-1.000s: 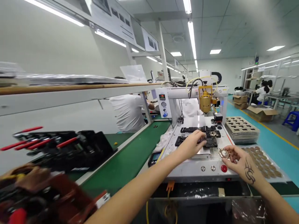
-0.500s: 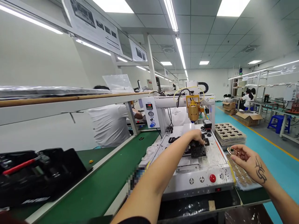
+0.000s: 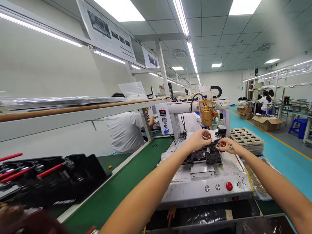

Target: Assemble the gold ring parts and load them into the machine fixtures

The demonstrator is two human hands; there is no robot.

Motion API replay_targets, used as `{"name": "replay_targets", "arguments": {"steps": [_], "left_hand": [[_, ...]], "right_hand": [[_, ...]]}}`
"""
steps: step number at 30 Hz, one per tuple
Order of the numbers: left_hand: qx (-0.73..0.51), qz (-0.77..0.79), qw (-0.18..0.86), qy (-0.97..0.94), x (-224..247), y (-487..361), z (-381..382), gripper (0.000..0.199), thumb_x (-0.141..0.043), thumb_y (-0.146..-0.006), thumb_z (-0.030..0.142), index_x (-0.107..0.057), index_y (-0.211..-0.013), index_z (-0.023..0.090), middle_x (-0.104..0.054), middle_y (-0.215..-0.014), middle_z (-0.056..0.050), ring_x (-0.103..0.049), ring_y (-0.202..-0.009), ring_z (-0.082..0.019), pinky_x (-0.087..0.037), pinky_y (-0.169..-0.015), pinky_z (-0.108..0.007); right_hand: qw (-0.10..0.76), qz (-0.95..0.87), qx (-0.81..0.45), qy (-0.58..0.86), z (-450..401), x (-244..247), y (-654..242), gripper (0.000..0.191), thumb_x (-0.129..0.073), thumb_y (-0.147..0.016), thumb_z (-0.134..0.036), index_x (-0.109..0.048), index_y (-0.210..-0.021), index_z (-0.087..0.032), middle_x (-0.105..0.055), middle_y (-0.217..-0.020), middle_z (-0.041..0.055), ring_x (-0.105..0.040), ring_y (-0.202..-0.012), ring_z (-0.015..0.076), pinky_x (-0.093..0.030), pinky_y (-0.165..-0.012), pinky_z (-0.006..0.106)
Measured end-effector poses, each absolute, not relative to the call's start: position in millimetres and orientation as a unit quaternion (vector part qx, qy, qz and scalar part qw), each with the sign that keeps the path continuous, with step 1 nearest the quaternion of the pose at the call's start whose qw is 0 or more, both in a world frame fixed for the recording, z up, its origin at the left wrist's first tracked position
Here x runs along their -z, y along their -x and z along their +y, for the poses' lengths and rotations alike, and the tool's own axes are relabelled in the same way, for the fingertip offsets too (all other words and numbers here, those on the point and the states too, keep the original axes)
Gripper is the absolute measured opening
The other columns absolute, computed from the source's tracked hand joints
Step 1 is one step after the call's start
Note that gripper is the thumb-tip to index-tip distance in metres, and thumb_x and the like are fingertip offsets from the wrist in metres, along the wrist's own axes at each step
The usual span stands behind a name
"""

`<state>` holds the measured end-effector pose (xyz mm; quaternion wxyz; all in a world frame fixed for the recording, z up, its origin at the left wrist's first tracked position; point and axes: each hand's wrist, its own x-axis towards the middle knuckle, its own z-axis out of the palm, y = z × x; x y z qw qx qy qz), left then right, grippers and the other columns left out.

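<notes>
My left hand (image 3: 200, 140) hovers over the left side of the black fixture (image 3: 201, 155) on the machine bed. Its fingers pinch a small round gold-rimmed part (image 3: 208, 136). From the right, my right hand (image 3: 227, 146) reaches in with a similar gold-rimmed ring part (image 3: 217, 146) between thumb and fingers, low over the fixture's right side. Whether that part touches the fixture I cannot tell. Just above and behind both hands hangs the machine's brass-coloured head (image 3: 207, 116).
Right of the machine lie a stack of cut-out trays (image 3: 247, 138) and a bagged tray of round parts (image 3: 262, 183). A red button (image 3: 228, 186) sits on the front panel. On the left are a green belt (image 3: 126, 175) and black holders with red handles (image 3: 70, 185). A co-worker (image 3: 124, 133) sits behind.
My left hand has come up off the fixture with a round part. My right hand has moved left from beside the machine to the fixture, carrying its ring part. The view has shifted slightly.
</notes>
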<state>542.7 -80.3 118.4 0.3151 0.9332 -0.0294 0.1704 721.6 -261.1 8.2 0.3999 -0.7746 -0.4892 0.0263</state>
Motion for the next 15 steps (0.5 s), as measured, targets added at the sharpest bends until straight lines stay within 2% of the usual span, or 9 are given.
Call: {"name": "replay_targets", "arguments": {"steps": [3, 7, 12, 15], "left_hand": [[-0.189, -0.034, 0.343, -0.920, -116.9, -499.6, -75.0, 0.022, -0.069, -0.084, 0.031, -0.064, -0.102, 0.018, -0.075, -0.100, -0.006, -0.069, -0.080, -0.017, -0.056, -0.075, -0.030], [-0.202, -0.034, 0.369, -0.907, -107.7, -444.4, -66.4, 0.022, -0.070, -0.081, 0.031, -0.064, -0.099, 0.020, -0.073, -0.091, -0.002, -0.065, -0.078, -0.016, -0.054, -0.074, -0.030], [-0.215, -0.005, 0.384, -0.898, -96.8, -391.8, -63.8, 0.023, -0.067, -0.084, 0.031, -0.065, -0.105, 0.022, -0.071, -0.090, -0.001, -0.064, -0.079, -0.016, -0.055, -0.075, -0.030], [-0.239, 0.005, 0.394, -0.887, -89.9, -376.2, -73.5, 0.024, -0.066, -0.084, 0.030, -0.066, -0.107, 0.022, -0.070, -0.090, -0.001, -0.064, -0.078, -0.017, -0.057, -0.077, -0.031]], "right_hand": [[0.340, -0.529, -0.082, 0.773, -250.0, -12.1, -735.1, 0.024, -0.071, -0.102, -0.038, -0.070, -0.107, -0.014, -0.072, -0.099, 0.0025, -0.070, -0.080, 0.0167, -0.061, -0.073, 0.033], [0.298, -0.563, -0.095, 0.765, -248.2, -11.2, -741.1, 0.025, -0.071, -0.102, -0.038, -0.071, -0.111, -0.014, -0.074, -0.103, 0.0036, -0.072, -0.085, 0.0184, -0.063, -0.077, 0.035], [0.291, -0.562, -0.019, 0.774, -246.1, -9.5, -736.5, 0.025, -0.069, -0.103, -0.041, -0.072, -0.106, -0.016, -0.074, -0.106, 0.0044, -0.071, -0.092, 0.0202, -0.060, -0.087, 0.040], [0.306, -0.539, 0.034, 0.784, -244.0, -11.6, -729.4, 0.025, -0.075, -0.096, -0.043, -0.075, -0.099, -0.017, -0.072, -0.098, 0.0045, -0.068, -0.094, 0.0222, -0.056, -0.091, 0.042]]}}
